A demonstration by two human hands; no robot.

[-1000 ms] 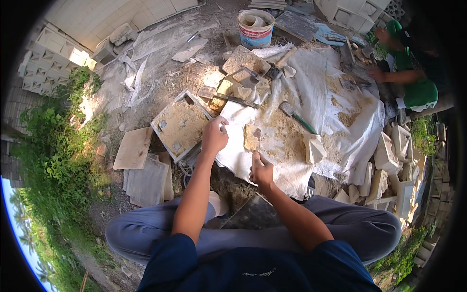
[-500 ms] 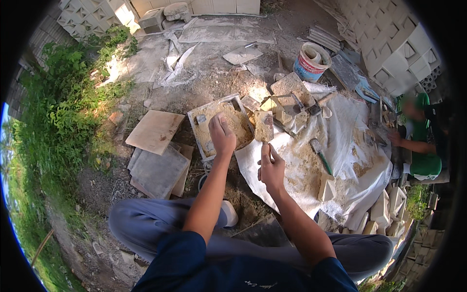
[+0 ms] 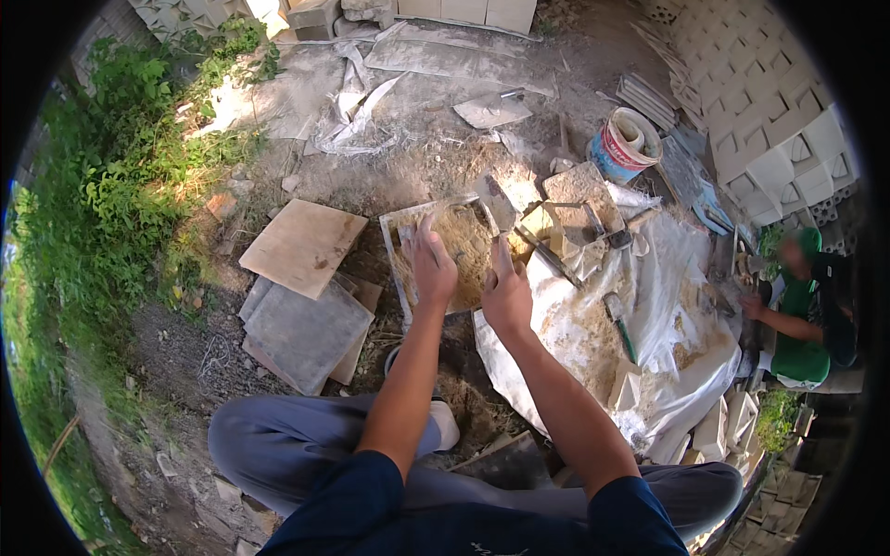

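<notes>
The square frame (image 3: 393, 267) lies on the ground ahead of the seated person, its interior covered by a coarse, sandy mix (image 3: 470, 243). The person's left hand (image 3: 432, 266) is over the left half of the frame, its fingers extended and loosely spread, with nothing visible between them (whether the fingertips touch the mix cannot be determined from this angle). The right hand (image 3: 507, 295) is at the near right part of the frame, its fingers wrapped round the handle of a trowel (image 3: 498, 204). The trowel points away from the person, its blade at the far right corner of the frame; contact with the rim cannot be confirmed.

To the left of the frame, a pale tile (image 3: 304, 248) rests over a grey tile (image 3: 308, 329), the two overlapping. To the right of the frame, a dusty white sheet (image 3: 669, 248) is spread on the ground, carrying a green-handled tool (image 3: 621, 329). Beyond the frame, to its far right, a red-and-blue bucket (image 3: 614, 156) stands upright. Well apart from the frame, further right, another person (image 3: 800, 324) in green and dark clothing is seated.
</notes>
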